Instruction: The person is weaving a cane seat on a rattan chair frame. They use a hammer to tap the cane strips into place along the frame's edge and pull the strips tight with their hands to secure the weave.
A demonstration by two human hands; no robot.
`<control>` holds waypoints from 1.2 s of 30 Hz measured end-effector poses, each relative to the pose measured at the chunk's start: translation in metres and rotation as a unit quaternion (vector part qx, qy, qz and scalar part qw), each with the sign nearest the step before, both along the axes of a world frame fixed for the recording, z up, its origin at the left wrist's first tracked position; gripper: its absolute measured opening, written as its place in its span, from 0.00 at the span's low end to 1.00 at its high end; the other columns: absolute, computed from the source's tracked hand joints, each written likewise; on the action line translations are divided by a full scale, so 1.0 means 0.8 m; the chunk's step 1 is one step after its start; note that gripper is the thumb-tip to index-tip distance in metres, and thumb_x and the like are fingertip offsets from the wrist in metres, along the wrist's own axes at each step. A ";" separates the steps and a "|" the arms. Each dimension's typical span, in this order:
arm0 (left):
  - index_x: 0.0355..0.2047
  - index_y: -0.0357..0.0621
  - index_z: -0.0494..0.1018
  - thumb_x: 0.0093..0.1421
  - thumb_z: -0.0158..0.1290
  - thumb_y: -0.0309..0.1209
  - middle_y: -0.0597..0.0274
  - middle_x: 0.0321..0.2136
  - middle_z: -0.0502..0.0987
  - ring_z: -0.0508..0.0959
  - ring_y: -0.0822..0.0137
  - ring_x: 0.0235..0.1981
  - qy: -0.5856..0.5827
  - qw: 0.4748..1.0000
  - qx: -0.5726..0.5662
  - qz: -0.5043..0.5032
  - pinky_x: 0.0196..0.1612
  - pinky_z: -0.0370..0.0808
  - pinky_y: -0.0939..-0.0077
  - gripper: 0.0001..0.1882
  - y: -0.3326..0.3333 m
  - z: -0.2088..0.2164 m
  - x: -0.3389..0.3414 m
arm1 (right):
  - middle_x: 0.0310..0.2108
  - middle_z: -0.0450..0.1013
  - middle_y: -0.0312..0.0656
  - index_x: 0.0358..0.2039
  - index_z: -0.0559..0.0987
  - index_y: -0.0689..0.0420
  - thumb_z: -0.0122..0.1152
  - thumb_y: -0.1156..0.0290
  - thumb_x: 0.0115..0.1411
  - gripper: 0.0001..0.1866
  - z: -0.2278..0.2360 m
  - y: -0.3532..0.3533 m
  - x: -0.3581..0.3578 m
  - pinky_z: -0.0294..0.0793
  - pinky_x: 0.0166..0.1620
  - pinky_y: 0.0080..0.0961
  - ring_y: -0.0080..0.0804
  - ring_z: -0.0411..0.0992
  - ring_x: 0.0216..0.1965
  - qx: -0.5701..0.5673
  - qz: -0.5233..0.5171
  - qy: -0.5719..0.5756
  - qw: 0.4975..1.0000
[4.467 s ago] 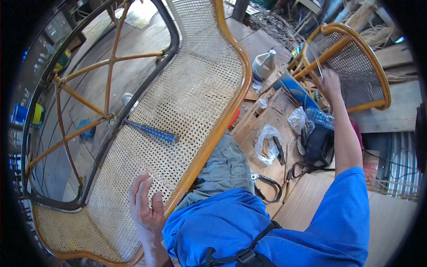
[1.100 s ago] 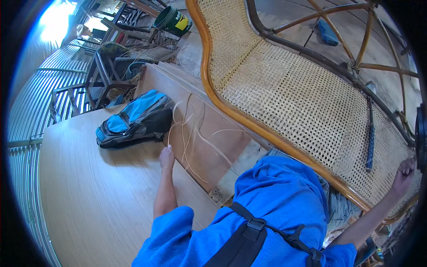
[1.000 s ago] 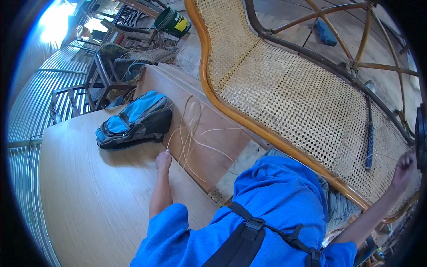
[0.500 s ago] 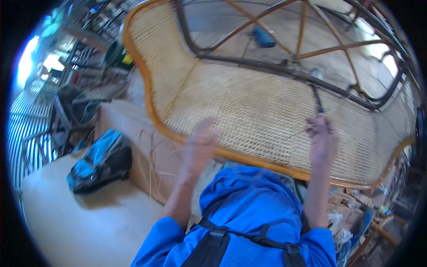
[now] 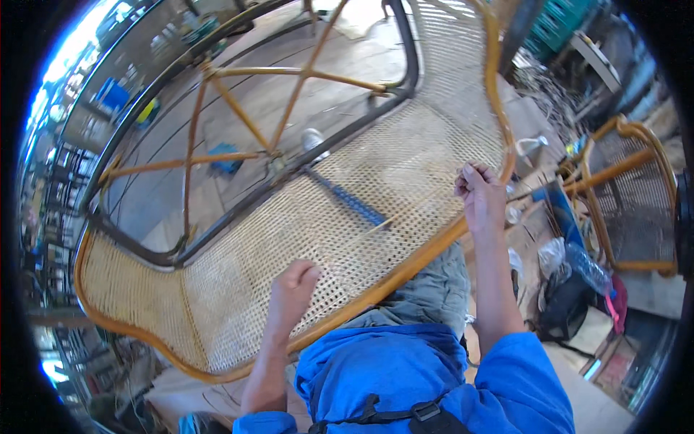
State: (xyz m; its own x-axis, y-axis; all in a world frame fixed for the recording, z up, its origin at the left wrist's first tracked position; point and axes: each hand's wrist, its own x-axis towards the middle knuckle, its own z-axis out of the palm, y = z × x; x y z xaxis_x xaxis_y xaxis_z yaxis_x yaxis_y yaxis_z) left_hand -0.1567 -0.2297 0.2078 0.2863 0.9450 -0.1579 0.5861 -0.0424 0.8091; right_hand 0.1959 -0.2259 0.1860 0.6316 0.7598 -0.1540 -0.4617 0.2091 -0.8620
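Observation:
A woven cane panel (image 5: pixel 289 231) with a curved, honey-coloured rattan edge spreads in front of me. Over its near part, my left hand (image 5: pixel 295 282) is closed with the fingers curled in; whatever it may hold is hidden. My right hand (image 5: pixel 480 186) is raised near the panel's right rim, thumb and fingers pinched together. A thin pale cane strand (image 5: pixel 397 215) runs slantwise from the weave toward these fingers. A dark blue, ridged rod (image 5: pixel 347 202) lies across the panel between the hands, touching neither, its upper end by the dark frame bar.
Beyond the panel rises a dark bent frame (image 5: pixel 238 210) with crossed rattan poles (image 5: pixel 289 108). A blue object (image 5: pixel 226 158) lies on the floor behind it. At right stand a rattan chair (image 5: pixel 629 195), a plastic bottle (image 5: pixel 587 267) and a dark bag (image 5: pixel 567 307).
My view has swung to the right, so the panel sits tilted the other way. My right hand is now apart from the dark rod, out by the panel's right rim.

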 end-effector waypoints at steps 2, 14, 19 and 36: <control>0.34 0.38 0.74 0.59 0.51 0.33 0.55 0.23 0.76 0.75 0.65 0.21 0.060 0.998 0.029 0.018 0.28 0.71 0.70 0.10 0.002 -0.005 -0.016 | 0.25 0.74 0.37 0.33 0.75 0.60 0.57 0.77 0.57 0.02 -0.002 -0.012 0.022 0.70 0.25 0.20 0.24 0.71 0.23 -0.029 -0.041 -0.027 0.998; 0.36 0.35 0.73 0.63 0.46 0.35 0.58 0.20 0.72 0.73 0.65 0.22 0.251 0.943 0.129 0.175 0.28 0.70 0.69 0.14 0.060 0.005 -0.193 | 0.24 0.72 0.36 0.33 0.76 0.58 0.57 0.71 0.58 0.05 0.087 -0.112 0.247 0.69 0.29 0.20 0.22 0.70 0.25 0.042 -0.278 -0.235 0.930; 0.33 0.39 0.73 0.62 0.51 0.34 0.70 0.19 0.68 0.67 0.78 0.19 -0.125 0.959 -0.135 0.217 0.23 0.64 0.83 0.10 0.066 -0.014 -0.095 | 0.25 0.74 0.34 0.32 0.78 0.58 0.48 0.61 0.62 0.15 0.102 -0.153 0.287 0.67 0.25 0.18 0.19 0.69 0.23 -0.418 -0.112 -0.444 0.784; 0.33 0.37 0.76 0.59 0.51 0.33 0.61 0.20 0.75 0.74 0.73 0.21 0.015 0.976 -0.155 -0.150 0.26 0.71 0.76 0.11 -0.028 -0.063 0.124 | 0.17 0.68 0.34 0.28 0.71 0.54 0.46 0.55 0.64 0.16 -0.203 -0.409 0.075 0.60 0.17 0.20 0.24 0.63 0.16 -0.267 -0.279 0.366 0.847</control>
